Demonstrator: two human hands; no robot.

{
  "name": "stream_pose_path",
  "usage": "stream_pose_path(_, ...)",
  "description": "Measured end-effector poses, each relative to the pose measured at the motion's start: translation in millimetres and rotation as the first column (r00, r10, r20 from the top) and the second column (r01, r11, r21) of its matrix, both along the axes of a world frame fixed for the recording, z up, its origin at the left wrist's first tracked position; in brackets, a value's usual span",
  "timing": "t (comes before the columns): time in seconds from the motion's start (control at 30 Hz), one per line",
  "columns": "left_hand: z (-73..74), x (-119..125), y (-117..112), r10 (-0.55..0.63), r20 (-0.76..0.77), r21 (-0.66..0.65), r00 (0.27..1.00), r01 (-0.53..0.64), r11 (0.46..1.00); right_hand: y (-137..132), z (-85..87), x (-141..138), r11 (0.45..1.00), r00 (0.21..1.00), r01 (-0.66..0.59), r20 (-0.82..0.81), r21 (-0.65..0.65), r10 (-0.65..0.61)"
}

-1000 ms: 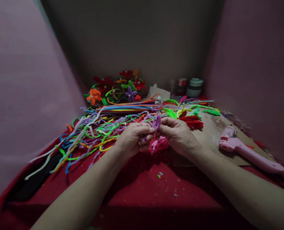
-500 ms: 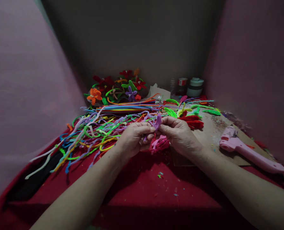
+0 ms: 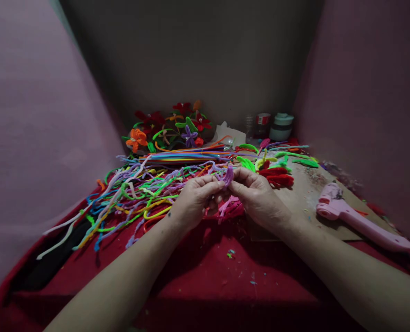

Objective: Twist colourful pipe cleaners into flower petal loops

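Fuzz covers the small purple loop [image 3: 228, 176] that shows in the head view. It is up between the two hands, over the middle of the table [image 3: 198, 276], and its top pokes out above the thumbs. The left hand [image 3: 200, 198] has its grip pinched on the left side of the loop, near the bottom. The right hand [image 3: 260, 193] pinches it from the right, so both grips are on it. The fingers hide the low end, so I can't tell how it is bent there.

The loop looks very light and soft. It likely has thin wire inside, so it should bend with a small push and then stay bent. The fuzz should not slip. It won't snap like glass, but a hard squeeze could squash its shape. The best place to hold it is low down, with just the tips of the thumb and finger, leaving the round top alone.

Pink fuzzy pieces [image 3: 231, 207] lie just below the hands. A big heap of fuzzy stems [image 3: 143, 189] is to the left, and red fuzzy pieces [image 3: 276, 177] lie to the right, a bit farther back.
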State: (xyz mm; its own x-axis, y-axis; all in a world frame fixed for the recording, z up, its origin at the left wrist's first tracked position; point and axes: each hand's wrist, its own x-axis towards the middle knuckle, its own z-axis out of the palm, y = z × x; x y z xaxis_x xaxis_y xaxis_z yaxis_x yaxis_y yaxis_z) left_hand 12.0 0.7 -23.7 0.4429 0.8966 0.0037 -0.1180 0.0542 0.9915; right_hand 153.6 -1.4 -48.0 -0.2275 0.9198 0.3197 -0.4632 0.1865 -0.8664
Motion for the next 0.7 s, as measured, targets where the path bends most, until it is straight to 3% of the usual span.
stream_pose_path(0.13,0.8,-0.4,-1.1,0.070,-0.096,0.107,0.993,-0.059,0.993,-2.6,1.3,1.5,0.998,0.999,-0.032,-0.022,-0.046,0.031)
stream_pose_path(0.23,-0.6,1.4,-3.7,0.151,-0.242,0.235,0.959,-0.093,0.968,-3.9,0.4,1.3,0.993,0.996,0.075,0.059,-0.094,-0.069)
stream_pose_path(0.4,-7.6,4.0,-5.2,0.326,-0.362,0.540,0.873,-0.088,0.837,-3.7,-1.4,-1.5,0.972,0.960,0.225,0.185,-0.072,-0.209)
stream_pose_path(0.6,-6.5,3.2,-2.3,0.273,-0.416,0.538,0.868,-0.007,0.843,-6.6,0.2,-2.3,0.948,0.932,0.310,0.219,-0.071,-0.288)
stream_pose_path(0.7,-2.2,4.7,-4.0,0.214,-0.387,0.471,0.897,-0.007,0.882,-5.9,0.4,-1.6,0.946,0.935,0.314,0.198,-0.083,-0.293)
